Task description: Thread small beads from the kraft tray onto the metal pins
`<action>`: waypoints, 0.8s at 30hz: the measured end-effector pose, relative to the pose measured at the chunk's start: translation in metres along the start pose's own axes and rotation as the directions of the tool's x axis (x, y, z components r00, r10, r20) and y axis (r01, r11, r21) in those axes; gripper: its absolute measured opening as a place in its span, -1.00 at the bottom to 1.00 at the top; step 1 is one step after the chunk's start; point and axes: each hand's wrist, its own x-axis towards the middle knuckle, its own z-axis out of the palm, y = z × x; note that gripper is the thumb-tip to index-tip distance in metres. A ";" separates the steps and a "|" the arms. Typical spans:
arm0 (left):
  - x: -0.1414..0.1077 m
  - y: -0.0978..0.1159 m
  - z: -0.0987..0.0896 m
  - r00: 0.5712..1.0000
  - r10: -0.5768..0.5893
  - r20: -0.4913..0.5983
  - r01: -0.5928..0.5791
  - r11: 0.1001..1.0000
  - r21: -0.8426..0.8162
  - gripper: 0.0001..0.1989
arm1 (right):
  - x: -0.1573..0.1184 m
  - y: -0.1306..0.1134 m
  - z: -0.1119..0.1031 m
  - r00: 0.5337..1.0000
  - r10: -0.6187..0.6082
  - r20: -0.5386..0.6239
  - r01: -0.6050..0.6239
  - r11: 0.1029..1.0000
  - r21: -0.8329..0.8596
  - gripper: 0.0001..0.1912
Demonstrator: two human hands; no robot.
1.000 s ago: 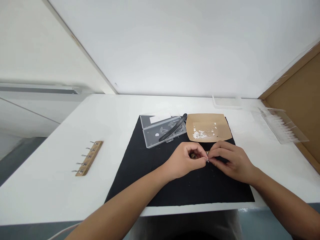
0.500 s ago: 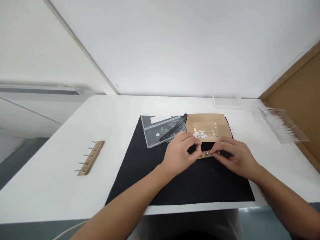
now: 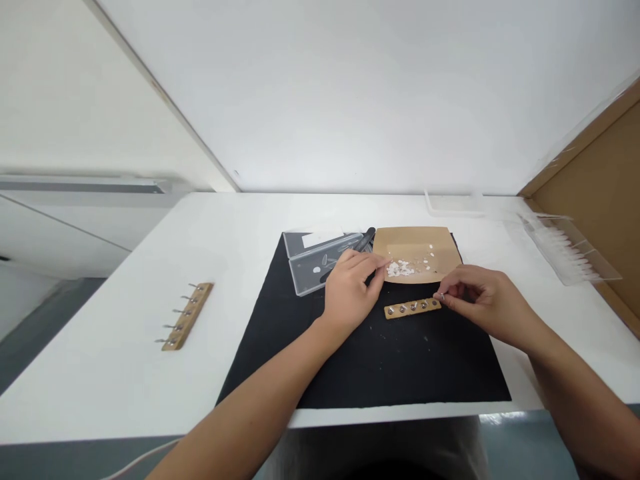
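Note:
A short wooden strip [image 3: 413, 309] lies on the black cloth [image 3: 380, 373], with small round metal pieces along it and a dark round spot at its right end. My right hand [image 3: 480, 300] is just off that end, thumb and finger pinched on a small metal piece [image 3: 442, 296]. My left hand [image 3: 353, 283] is at the left edge of a brown paper tray [image 3: 417, 237], its fingertips pressed together beside a heap of small white flakes [image 3: 400, 269]. Whatever those fingertips hold is too small to make out.
Behind my left hand lie an open clear plastic case [image 3: 307, 275] and a dark curved nail file [image 3: 367, 239]. Another wooden strip with upright metal pegs [image 3: 187, 317] stands at the left. Clear plastic racks with white tips [image 3: 565, 253] are at the right.
Both hands have drawn apart from the strip. My left hand has moved up and left to the tray's edge; my right has shifted slightly right with a metal piece, uncovering the strip.

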 end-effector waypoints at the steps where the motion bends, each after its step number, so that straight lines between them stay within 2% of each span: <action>1: 0.000 0.001 -0.001 1.000 0.008 0.004 -0.008 1.000 -0.002 -0.84 | 0.000 0.001 0.000 0.999 0.037 0.013 -0.037 0.999 -0.005 -0.91; 4: 0.000 0.005 -0.004 0.998 0.043 0.049 -0.042 0.999 -0.010 -0.83 | -0.001 0.002 -0.002 0.984 0.155 0.087 -0.154 0.988 -0.026 -0.83; 8: -0.001 0.011 -0.011 0.978 0.097 0.182 -0.091 0.995 -0.040 -0.94 | -0.001 0.002 -0.004 0.956 0.247 0.156 -0.244 0.969 -0.043 -0.78; 12: -0.004 0.014 -0.016 0.913 0.168 0.372 -0.151 0.986 -0.075 -0.77 | 0.000 0.000 -0.001 0.952 0.255 0.168 -0.242 0.966 -0.094 -0.82; 17: -0.007 0.013 -0.018 0.845 0.202 0.494 -0.211 0.977 -0.039 -0.59 | 0.001 0.002 0.005 0.945 0.270 0.186 -0.244 0.958 -0.152 -0.88; 24: -0.009 0.013 -0.018 0.763 0.165 0.625 -0.232 0.972 0.026 -0.63 | 0.001 0.007 0.008 0.950 0.267 0.161 -0.228 0.947 -0.226 -0.91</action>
